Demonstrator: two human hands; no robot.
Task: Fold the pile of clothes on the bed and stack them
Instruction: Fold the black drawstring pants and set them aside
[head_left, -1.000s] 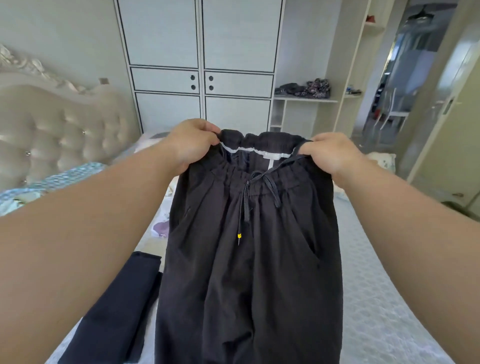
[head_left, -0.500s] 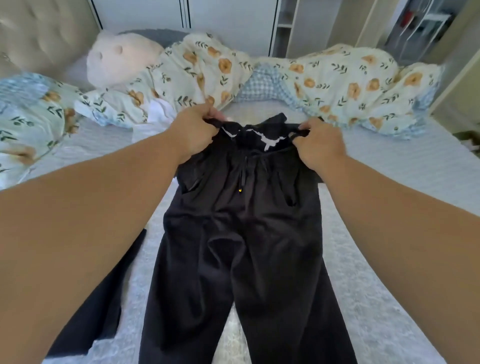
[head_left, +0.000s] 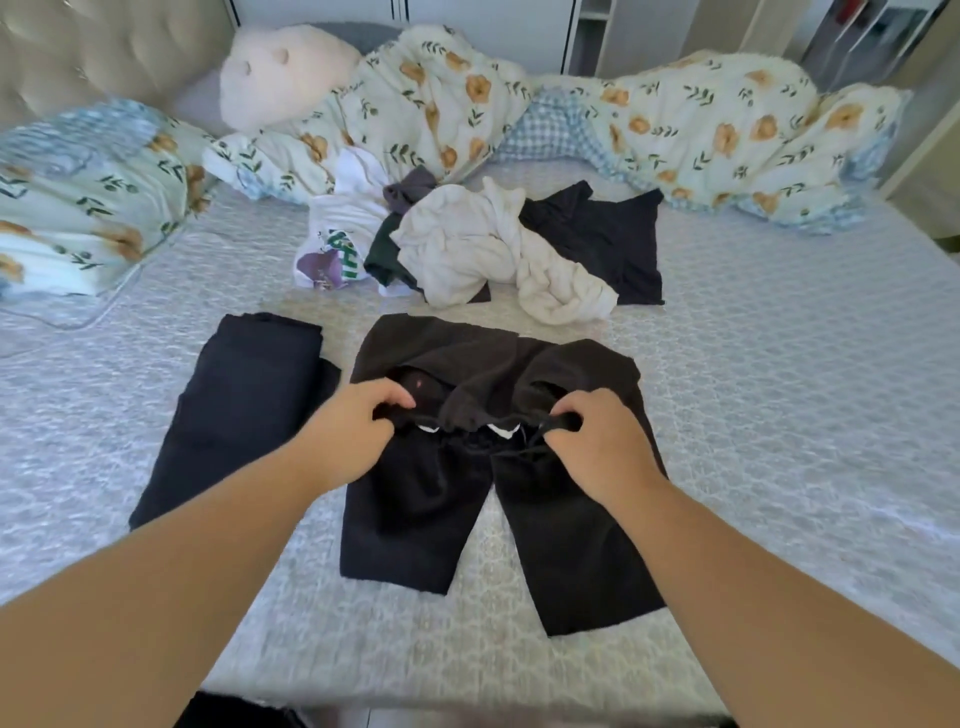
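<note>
Black drawstring trousers lie on the bed, doubled over so the waistband sits on top of the legs. My left hand grips the waistband at its left end and my right hand grips it at its right end. The two leg ends point toward me. A folded dark garment lies flat just left of the trousers. Behind them sits the unfolded pile: a cream garment, a black one, a white printed shirt and a dark green piece.
A floral duvet is bunched across the head of the bed, with a floral pillow at left and a pale plush toy near the padded headboard. Bare quilted mattress lies to the right.
The trousers were held up in the air, then laid out flat. Both hands have since pulled the waistband toward me, folding the trousers in half. The camera now looks down at the bed.
</note>
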